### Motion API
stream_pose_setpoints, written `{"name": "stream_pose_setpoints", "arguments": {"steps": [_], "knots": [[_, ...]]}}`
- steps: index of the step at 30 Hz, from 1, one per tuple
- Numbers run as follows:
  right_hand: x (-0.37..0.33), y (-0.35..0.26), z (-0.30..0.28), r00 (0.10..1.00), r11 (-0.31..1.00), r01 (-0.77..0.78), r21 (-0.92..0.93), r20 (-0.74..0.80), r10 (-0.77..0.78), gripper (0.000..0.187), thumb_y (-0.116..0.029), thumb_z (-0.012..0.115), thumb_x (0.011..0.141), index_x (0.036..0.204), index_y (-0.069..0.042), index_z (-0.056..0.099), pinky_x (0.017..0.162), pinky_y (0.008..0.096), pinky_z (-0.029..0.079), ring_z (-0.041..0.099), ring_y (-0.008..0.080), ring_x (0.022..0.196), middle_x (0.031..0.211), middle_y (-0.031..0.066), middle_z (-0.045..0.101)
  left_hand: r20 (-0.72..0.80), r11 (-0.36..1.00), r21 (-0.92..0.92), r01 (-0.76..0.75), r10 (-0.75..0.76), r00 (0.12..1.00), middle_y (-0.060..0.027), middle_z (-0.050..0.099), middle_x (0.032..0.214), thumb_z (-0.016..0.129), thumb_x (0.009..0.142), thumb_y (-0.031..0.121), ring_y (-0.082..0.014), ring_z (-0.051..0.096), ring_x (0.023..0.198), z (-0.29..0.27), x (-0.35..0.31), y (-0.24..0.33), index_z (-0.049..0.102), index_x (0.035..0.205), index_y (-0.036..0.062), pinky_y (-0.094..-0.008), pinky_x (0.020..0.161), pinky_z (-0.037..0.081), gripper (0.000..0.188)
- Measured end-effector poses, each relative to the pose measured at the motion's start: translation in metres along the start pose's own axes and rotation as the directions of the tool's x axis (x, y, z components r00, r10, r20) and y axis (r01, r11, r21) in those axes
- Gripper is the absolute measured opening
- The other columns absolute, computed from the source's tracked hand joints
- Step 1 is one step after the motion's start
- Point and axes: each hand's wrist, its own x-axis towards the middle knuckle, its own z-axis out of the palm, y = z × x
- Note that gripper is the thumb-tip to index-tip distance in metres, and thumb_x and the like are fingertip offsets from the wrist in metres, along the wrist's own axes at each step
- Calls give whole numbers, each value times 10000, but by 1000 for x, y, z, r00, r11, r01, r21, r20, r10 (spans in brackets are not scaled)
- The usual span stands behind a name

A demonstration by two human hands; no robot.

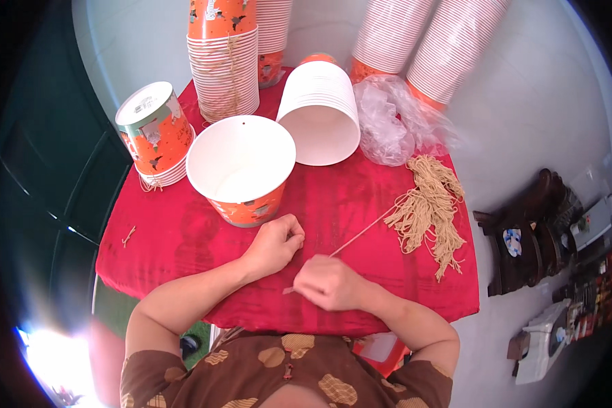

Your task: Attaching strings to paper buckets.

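I am pinching the thin tan paper string (360, 234) in my closed right hand (330, 282); its long axis is running up-right; my left hand (277, 243) is loosely curled, empty.

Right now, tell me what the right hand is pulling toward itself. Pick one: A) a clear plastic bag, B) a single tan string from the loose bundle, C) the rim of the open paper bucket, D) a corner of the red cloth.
B: the right hand pinches one tan string that runs taut up to the string bundle on the red cloth.
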Motion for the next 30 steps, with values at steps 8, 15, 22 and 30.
{"name": "stream_pose_setpoints", "arguments": {"steps": [8,15,22,30], "knots": [[-2,-9,5,996,996,86,-9,14,-86,95,-50,663,806,797,-49,568,558,394,464,584,287,623,697,91,562,2,998,-11,58,-58,998,-132,645,718,613,847,36,-185,632,663,-1,0,0,598,835,-26,-342,594,498,65],[-6,7,-5,852,953,-294,73,-431,296,56,32,622,846,845,-20,600,468,254,389,502,75,525,631,26,539,-10,1000,6,-29,29,1000,-135,632,687,622,845,59,-196,615,630,0,0,0,597,807,-27,-356,571,478,97],[-5,27,-8,685,859,-338,384,-526,504,88,-18,582,925,838,-29,581,460,188,312,422,-9,551,640,-70,489,69,989,122,-79,71,995,-157,631,690,649,849,130,-225,618,623,-4,-4,11,604,822,-34,-371,581,480,172],[-6,34,-7,684,841,-329,429,-505,526,107,-44,573,942,836,-30,576,434,188,311,412,-12,515,624,-72,485,168,685,372,-626,614,771,-128,609,760,674,814,52,-316,628,687,-55,-64,81,606,804,5,-385,602,509,83]]}}
